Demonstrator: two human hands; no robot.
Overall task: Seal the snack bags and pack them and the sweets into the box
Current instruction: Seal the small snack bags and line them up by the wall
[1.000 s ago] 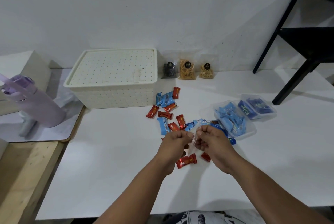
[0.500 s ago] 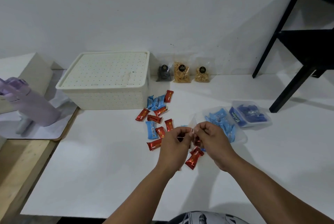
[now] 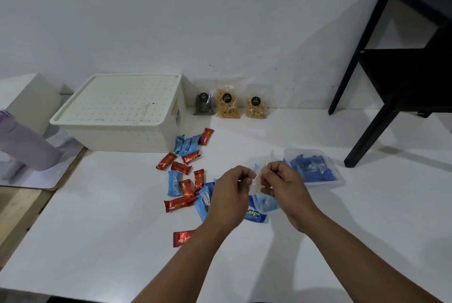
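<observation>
My left hand (image 3: 231,195) and my right hand (image 3: 285,189) pinch the top edge of a clear snack bag (image 3: 255,184) between them, above the white table (image 3: 97,229). Blue-wrapped sweets (image 3: 265,203) sit in the bag's lower part. Loose red and blue sweets (image 3: 184,175) lie scattered left of my hands, one red sweet (image 3: 182,238) nearest me. A second clear bag of blue sweets (image 3: 311,170) lies to the right. The cream perforated box (image 3: 122,112) stands at the back left with its lid on.
Three small labelled snack bags (image 3: 227,104) lean on the wall behind. A black side table (image 3: 403,70) stands at the right. A lilac bottle (image 3: 22,146) lies at the left on a white mat, beside a wooden surface (image 3: 17,209).
Both hands stayed together on the bag's top edge and have lifted it a little. The head camera shifted, so the whole scene slid in the view.
</observation>
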